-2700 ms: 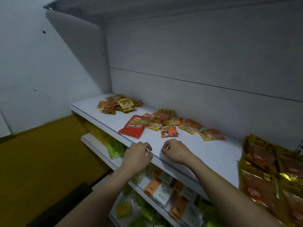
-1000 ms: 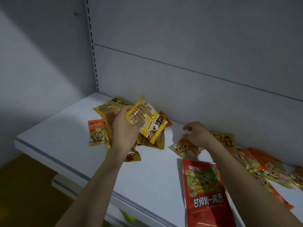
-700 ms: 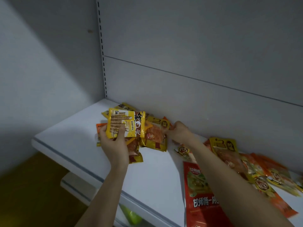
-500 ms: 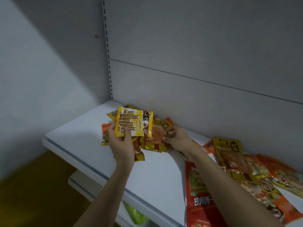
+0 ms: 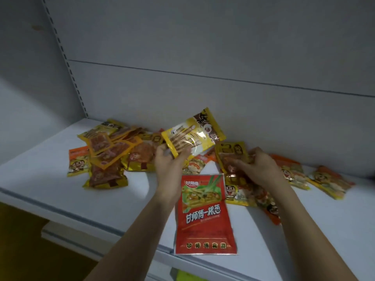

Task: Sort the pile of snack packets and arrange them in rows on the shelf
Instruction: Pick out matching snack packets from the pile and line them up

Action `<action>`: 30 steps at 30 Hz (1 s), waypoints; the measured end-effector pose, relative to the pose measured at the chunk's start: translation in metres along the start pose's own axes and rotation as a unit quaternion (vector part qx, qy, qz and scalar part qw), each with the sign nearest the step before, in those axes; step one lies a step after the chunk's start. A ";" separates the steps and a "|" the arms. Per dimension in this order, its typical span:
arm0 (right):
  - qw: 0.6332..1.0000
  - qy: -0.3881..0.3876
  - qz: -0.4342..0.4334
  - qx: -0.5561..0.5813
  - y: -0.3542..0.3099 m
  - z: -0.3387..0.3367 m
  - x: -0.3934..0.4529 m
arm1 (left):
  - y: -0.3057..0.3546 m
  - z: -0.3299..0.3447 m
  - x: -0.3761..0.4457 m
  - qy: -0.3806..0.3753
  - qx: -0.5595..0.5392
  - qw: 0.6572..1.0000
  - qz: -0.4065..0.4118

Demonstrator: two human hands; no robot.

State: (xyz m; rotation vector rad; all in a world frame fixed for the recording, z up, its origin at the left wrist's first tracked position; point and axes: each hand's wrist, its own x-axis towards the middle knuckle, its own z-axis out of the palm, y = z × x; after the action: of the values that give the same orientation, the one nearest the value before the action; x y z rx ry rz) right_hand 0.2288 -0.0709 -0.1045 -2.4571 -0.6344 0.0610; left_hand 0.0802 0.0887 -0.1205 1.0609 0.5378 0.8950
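My left hand grips a yellow packet with biscuit sticks printed on it, lifted above the white shelf. My right hand reaches over a gold packet with brown contents, fingers curled on its right edge. A large red packet lies flat between my forearms, overhanging the shelf's front edge. A heap of yellow and brown packets sits at the left, with a small orange cartoon-face packet beside it. More orange and yellow packets trail off to the right.
The grey back panel rises just behind the packets. A perforated upright marks the left corner. A lower shelf edge and yellow floor show below. Bare shelf surface lies at the front left.
My left hand carried the yellow biscuit-stick packet rightward, away from the left heap, and tilted it. My right hand left the heap and moved right onto the gold packet.
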 end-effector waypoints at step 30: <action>0.884 0.187 -0.055 0.426 0.005 -0.035 -0.022 | -0.017 -0.008 -0.014 0.027 0.109 0.993 0.048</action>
State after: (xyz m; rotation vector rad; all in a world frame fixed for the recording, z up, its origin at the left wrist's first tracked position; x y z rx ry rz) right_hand 0.2183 -0.1036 -0.0806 -1.5169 -0.4384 -0.1498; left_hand 0.0728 0.0778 -0.1396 1.2713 0.6448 0.9684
